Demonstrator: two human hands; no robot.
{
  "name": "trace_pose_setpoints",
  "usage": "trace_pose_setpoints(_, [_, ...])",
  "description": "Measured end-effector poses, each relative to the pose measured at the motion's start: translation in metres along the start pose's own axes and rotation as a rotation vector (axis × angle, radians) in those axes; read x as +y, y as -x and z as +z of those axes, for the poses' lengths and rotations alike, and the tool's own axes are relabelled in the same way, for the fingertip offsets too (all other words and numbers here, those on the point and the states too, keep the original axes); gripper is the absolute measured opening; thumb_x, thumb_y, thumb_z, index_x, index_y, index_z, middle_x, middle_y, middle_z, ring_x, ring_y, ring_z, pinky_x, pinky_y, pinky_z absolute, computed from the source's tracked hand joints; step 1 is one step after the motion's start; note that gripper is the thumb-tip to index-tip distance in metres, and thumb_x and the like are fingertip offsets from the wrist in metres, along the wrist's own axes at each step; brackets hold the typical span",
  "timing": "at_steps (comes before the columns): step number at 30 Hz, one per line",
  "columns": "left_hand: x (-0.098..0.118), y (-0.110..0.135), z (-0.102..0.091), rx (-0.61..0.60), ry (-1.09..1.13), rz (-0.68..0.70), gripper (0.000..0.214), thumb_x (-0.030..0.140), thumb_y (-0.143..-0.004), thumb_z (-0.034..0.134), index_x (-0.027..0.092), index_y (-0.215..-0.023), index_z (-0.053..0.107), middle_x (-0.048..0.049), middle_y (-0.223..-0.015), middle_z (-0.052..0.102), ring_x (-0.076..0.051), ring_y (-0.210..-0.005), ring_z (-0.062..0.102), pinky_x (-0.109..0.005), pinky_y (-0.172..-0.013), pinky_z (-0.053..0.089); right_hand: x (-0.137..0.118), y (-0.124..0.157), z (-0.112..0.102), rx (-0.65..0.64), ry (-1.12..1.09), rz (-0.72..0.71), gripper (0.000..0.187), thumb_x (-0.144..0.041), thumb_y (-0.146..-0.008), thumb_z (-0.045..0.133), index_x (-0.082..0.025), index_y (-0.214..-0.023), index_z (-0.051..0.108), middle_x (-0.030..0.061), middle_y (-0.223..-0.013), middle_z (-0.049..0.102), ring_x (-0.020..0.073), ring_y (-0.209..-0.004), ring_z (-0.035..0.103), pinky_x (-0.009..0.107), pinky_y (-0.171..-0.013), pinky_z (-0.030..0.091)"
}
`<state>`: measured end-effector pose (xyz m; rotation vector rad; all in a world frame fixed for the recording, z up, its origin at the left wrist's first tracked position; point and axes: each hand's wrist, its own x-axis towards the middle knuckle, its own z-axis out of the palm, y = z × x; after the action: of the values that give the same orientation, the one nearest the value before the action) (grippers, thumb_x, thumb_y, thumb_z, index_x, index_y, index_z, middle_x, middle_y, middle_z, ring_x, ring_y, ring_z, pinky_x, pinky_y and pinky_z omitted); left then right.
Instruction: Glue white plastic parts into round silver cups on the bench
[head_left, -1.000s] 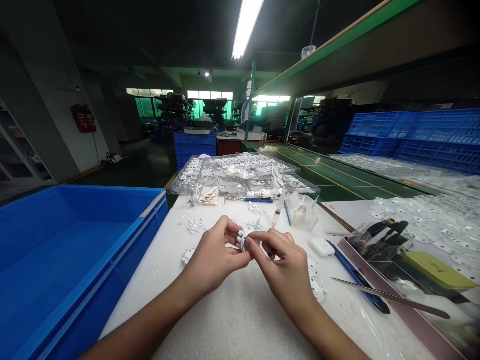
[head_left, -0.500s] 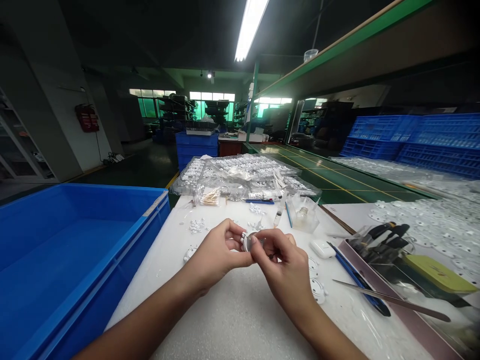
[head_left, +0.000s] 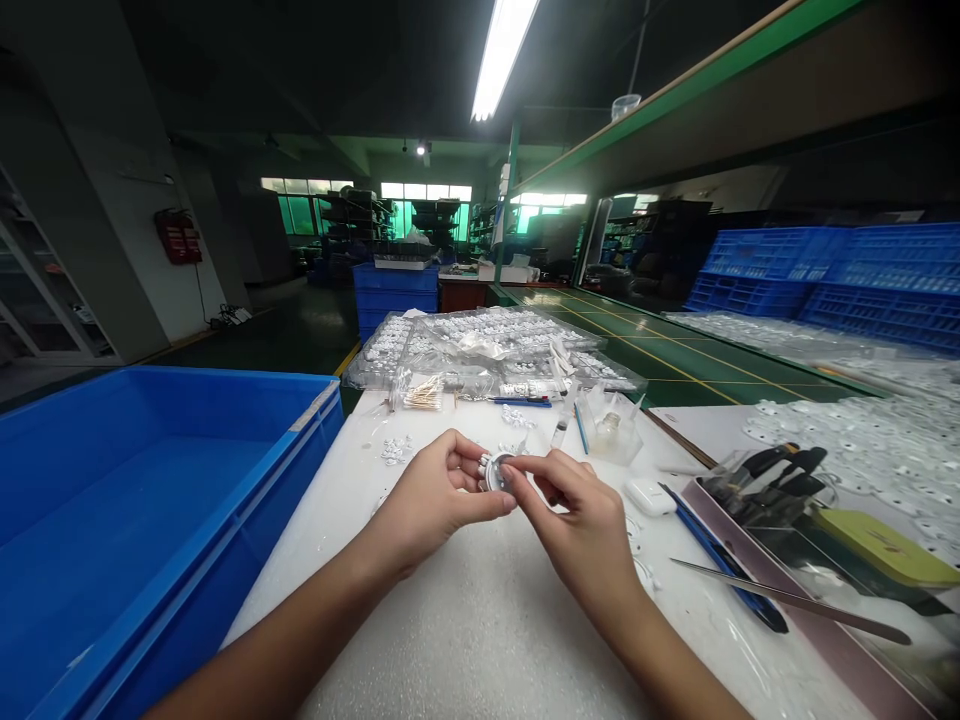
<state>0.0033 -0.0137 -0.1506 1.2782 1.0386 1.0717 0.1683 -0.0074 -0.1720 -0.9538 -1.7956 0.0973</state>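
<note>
Over the middle of the white foam-covered worktop, I hold a small round white plastic part with a rim and a greyish inner face. My left hand grips its left edge between thumb and fingers. From the right, my right hand is closed, its thumb and index fingertip pressed against the part's inner face. Whether a separate small piece is under those fingertips is hidden. Beyond my hands are small loose white pieces and a syringe. More round white parts lie partly hidden beside my right wrist.
A large blue bin stands at the left. Cotton swabs and bagged trays of white parts lie at the back. To the right are a white case, metal tweezers and a tool box.
The round part has turned so that more of its rim and inner face shows. My right hand has shifted slightly right, and its fingers have moved on the part. The view has shifted slightly.
</note>
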Motion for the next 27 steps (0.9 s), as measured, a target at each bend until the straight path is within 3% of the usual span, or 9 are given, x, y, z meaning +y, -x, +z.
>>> trace_pose_setpoints(3, [-0.003,-0.001,0.001,0.047,-0.143,0.065,0.047,0.032,-0.063,0.082,0.017,-0.093,0.05,-0.0016,-0.086,0.057,-0.012,-0.076,0.053,-0.023,-0.067,0.043,-0.001,0.0,0.003,-0.031,-0.088,0.095,0.012,-0.029,-0.087,0.059,-0.023,-0.084,0.069,-0.0014,-0.061,0.054,0.0124,-0.055,0.046,0.026,-0.052,0.034])
trace_pose_setpoints(7, [-0.002,-0.001,0.005,0.091,-0.247,0.136,0.039,0.029,-0.066,0.077,0.017,-0.089,0.048,-0.0022,-0.084,0.058,-0.014,-0.077,0.057,-0.023,-0.066,0.045,-0.006,0.0,0.004,-0.066,-0.302,0.327,0.018,-0.037,-0.081,0.064,-0.02,-0.082,0.071,-0.0011,-0.057,0.05,0.0123,-0.051,0.042,0.024,-0.046,0.032])
trace_pose_setpoints(10, [-0.003,0.002,0.008,0.106,-0.27,0.201,0.03,0.026,-0.073,0.069,0.018,-0.09,0.047,-0.0001,-0.082,0.055,-0.012,-0.068,0.06,-0.02,-0.058,0.047,-0.011,0.0,0.005,-0.091,-0.448,0.509,0.026,-0.043,-0.075,0.068,-0.018,-0.081,0.07,-0.0029,-0.052,0.043,0.0113,-0.049,0.038,0.023,-0.045,0.031])
trace_pose_setpoints(13, [-0.005,0.004,0.01,0.089,-0.266,0.252,0.026,0.028,-0.076,0.065,0.018,-0.09,0.046,0.0014,-0.084,0.053,-0.01,-0.059,0.061,-0.019,-0.053,0.047,-0.013,-0.001,0.005,-0.103,-0.511,0.638,0.028,-0.044,-0.072,0.069,-0.017,-0.081,0.07,-0.0016,-0.057,0.047,0.0123,-0.054,0.041,0.024,-0.05,0.033])
trace_pose_setpoints(19, [-0.008,0.004,0.014,0.133,-0.344,0.383,0.02,0.022,-0.077,0.064,0.018,-0.086,0.046,-0.0004,-0.089,0.054,-0.011,-0.076,0.06,-0.02,-0.064,0.056,-0.007,-0.001,0.008,-0.098,-0.639,0.696,0.026,-0.044,-0.072,0.071,-0.019,-0.081,0.068,0.0012,-0.071,0.058,0.0143,-0.066,0.048,0.025,-0.059,0.035])
trace_pose_setpoints(27, [-0.015,0.004,0.016,0.167,-0.437,0.486,0.019,0.014,-0.079,0.061,0.02,-0.086,0.044,0.001,-0.093,0.055,-0.01,-0.082,0.058,-0.02,-0.073,0.057,-0.004,0.003,0.015,-0.093,-0.852,0.744,0.022,-0.039,-0.072,0.072,-0.019,-0.077,0.064,-0.0019,-0.068,0.052,0.0122,-0.067,0.043,0.024,-0.065,0.035])
